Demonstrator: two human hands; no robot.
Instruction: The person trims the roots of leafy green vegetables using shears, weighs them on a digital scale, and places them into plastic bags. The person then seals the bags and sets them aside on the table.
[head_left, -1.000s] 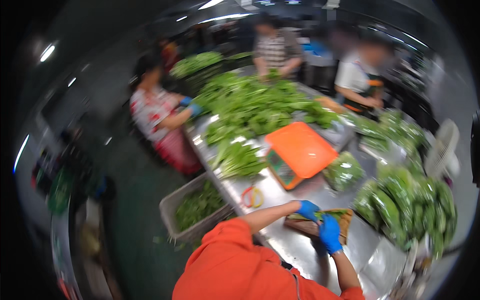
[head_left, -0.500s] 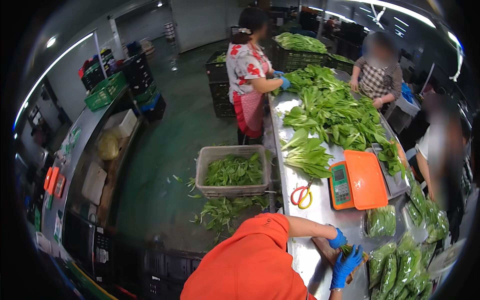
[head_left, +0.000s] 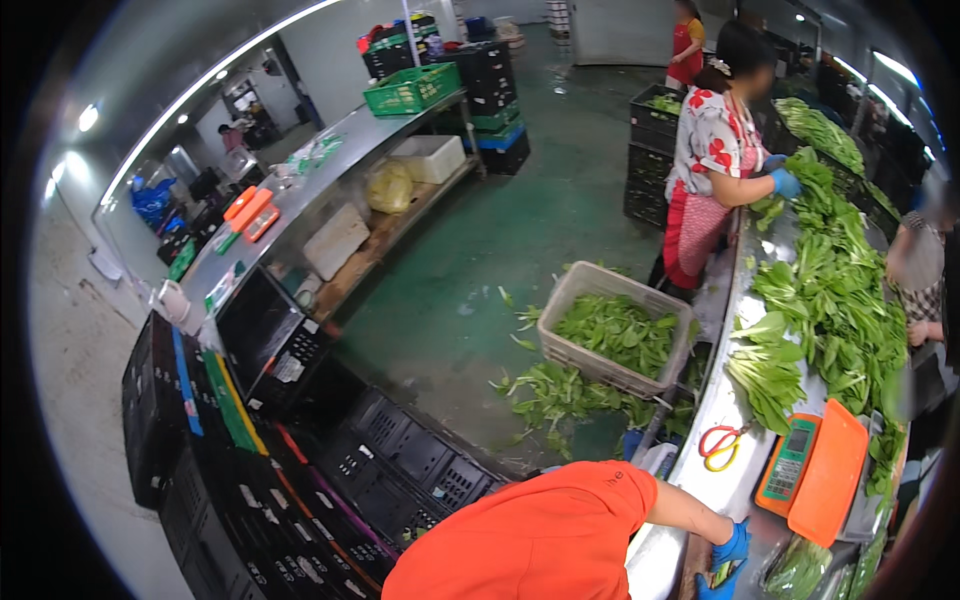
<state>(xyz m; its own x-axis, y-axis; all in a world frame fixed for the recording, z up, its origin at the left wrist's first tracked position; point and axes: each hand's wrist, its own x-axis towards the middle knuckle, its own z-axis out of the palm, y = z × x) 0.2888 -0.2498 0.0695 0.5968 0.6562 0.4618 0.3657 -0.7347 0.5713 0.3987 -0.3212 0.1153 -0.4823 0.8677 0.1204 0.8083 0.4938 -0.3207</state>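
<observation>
At the lower right my left hand (head_left: pixel 736 545), in a blue glove, closes round a small bunch of greens (head_left: pixel 721 573). Just below it, at the picture's edge, my right hand (head_left: pixel 722 588), also blue-gloved, grips the same bunch; part of this hand is cut off. A brown board (head_left: pixel 696 562) lies beside them on the metal table (head_left: pixel 690 480). Farther along lie scissors (head_left: pixel 722 447) with red and yellow handles, an orange scale (head_left: pixel 832 470) and a pile of leafy greens (head_left: pixel 835 270). A bagged pack of greens (head_left: pixel 800 568) sits right of my hands.
A grey crate of leaves (head_left: pixel 560 335) stands left of the table, with loose leaves (head_left: pixel 565 395) on the floor. Black crates (head_left: pixel 370 450) are stacked at my left. A co-worker (head_left: pixel 715 160) handles greens across the table's far left side; another person (head_left: pixel 920 270) stands right.
The view has swung left, so the table and my hands appear farther right and lower. My hands have drawn closer together around the bunch.
</observation>
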